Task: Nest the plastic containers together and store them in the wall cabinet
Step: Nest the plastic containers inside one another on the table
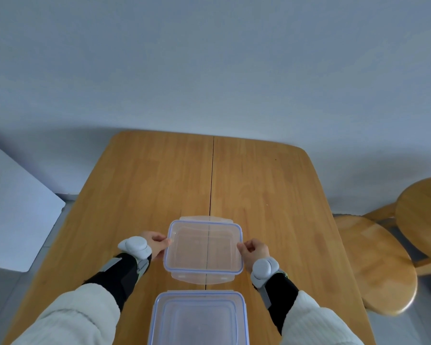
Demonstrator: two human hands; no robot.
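Flanking table (271,175): stools (373,265) right | second container (199,319) nearest

Two clear plastic containers on the worktop

The far container (204,246) is see-through with a blue rim and flaps at its far and near sides, and it lies flat. The near container (199,318) is bigger, has the same blue rim, sits just beside it, and the picture's lower edge cuts it.

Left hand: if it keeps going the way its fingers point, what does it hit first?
The left hand points right, at the clear container; its fingers already look to be on the container's left rim, though contact is hard to confirm.
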